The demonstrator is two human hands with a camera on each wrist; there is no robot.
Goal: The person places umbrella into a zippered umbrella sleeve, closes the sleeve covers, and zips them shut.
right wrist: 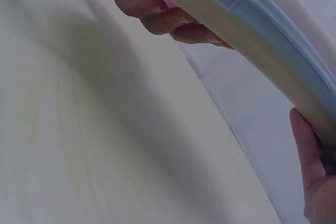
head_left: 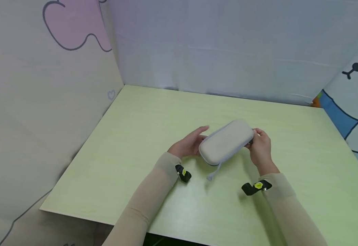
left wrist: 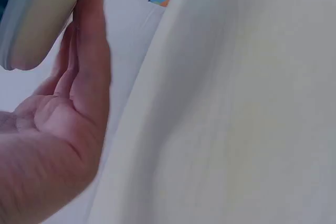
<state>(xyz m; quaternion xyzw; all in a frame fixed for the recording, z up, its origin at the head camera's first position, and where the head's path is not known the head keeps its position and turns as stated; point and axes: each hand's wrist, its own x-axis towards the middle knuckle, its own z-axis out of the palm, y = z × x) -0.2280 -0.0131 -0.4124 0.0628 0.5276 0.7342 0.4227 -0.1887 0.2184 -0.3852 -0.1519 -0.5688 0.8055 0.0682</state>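
A pale beige zippered case (head_left: 226, 141), oblong with rounded ends, is held tilted above the table, its grey-blue zipper band running round the side. From the near edge hangs a short fabric tab (head_left: 212, 174). My left hand (head_left: 191, 144) is under the left end, fingers (left wrist: 89, 40) fairly straight against the underside and thumb held away. At the other end my right hand (head_left: 261, 147) grips the case, with a small dark patch beside its fingers. In the right wrist view, one right finger (right wrist: 304, 142) presses along the case's underside.
The pale yellow-green table (head_left: 135, 136) extends around both hands. A grey-white wall sheet (head_left: 228, 51) stands behind it, with cartoon-printed panels at left and right. Each wrist wears a black strap (head_left: 183, 173) with a yellow mark.
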